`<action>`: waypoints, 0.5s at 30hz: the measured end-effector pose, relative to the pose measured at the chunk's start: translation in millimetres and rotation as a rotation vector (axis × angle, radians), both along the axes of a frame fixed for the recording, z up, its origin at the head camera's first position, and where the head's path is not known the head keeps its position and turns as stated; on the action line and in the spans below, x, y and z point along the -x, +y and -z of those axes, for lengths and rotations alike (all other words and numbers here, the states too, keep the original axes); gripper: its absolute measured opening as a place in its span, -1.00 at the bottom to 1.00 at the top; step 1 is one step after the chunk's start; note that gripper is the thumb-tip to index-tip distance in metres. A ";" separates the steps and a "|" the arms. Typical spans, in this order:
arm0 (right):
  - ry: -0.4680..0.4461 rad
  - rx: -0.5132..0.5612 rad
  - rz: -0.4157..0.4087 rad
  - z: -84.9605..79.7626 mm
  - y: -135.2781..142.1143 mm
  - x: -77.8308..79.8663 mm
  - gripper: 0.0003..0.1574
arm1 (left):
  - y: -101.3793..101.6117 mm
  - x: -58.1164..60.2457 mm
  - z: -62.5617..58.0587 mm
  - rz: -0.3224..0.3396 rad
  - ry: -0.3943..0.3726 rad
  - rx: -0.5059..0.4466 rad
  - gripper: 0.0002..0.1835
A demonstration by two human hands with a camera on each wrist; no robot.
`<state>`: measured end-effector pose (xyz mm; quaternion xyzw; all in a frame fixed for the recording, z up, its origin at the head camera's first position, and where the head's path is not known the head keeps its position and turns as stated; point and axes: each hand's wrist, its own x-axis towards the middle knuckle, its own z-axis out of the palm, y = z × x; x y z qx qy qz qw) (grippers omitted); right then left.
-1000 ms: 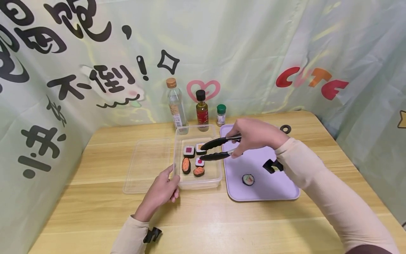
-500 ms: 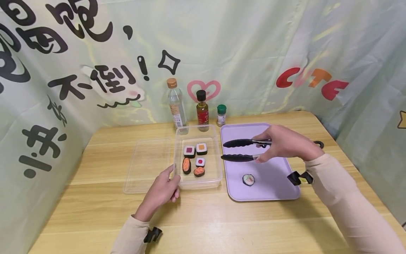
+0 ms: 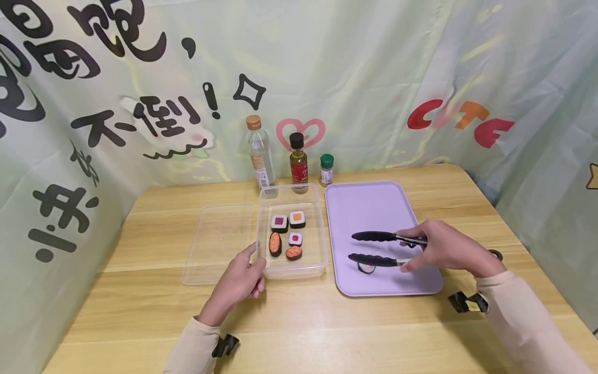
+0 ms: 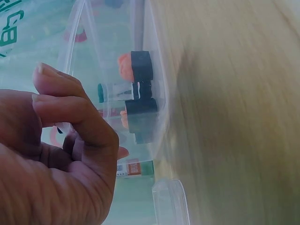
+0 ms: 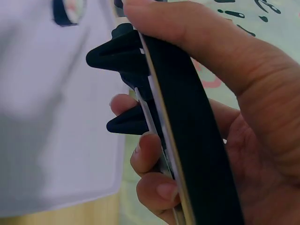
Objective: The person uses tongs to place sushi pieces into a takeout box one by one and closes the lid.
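Note:
My right hand point(image 3: 441, 246) holds black-tipped kitchen tongs point(image 3: 374, 236) over the lilac tray point(image 3: 369, 208), their jaws apart with nothing between them. Below the lower tong tip, partly covered by it, lies a round sushi roll point(image 3: 366, 269); the right wrist view shows this roll point(image 5: 70, 10) at its top edge. Thumb and fingers of my left hand point(image 3: 238, 278) grip the near left edge of a clear plastic container point(image 3: 291, 270). Inside it sit square rolls with purple point(image 3: 279, 222) and orange point(image 3: 297, 218) centres, a small red-centred roll point(image 3: 295, 239) and two orange-topped pieces point(image 3: 275, 244).
A clear lid point(image 3: 215, 244) lies left of the container on the wooden table point(image 3: 289, 327). Behind stand a glass bottle with an orange cap point(image 3: 259, 158), a red-labelled sauce bottle point(image 3: 299, 163) and a green-capped shaker point(image 3: 326, 170). A printed curtain point(image 3: 364, 78) encloses the table.
My right hand has carried the tongs from above the container rightward and toward me, over the tray's roll. The orange-centred roll stays in the container, released from the tongs. The left hand keeps still.

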<state>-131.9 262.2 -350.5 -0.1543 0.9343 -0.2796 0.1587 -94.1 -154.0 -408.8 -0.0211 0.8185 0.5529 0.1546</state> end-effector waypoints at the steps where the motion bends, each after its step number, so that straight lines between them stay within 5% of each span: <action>1: 0.002 -0.005 -0.001 2.0 2.0 -2.7 0.04 | 0.0 0.2 0.1 0.000 0.000 0.002 -0.34; 15: -0.003 -0.032 0.005 13.3 9.5 -20.7 -0.01 | -0.6 -0.1 0.4 -0.002 0.001 -0.003 -0.34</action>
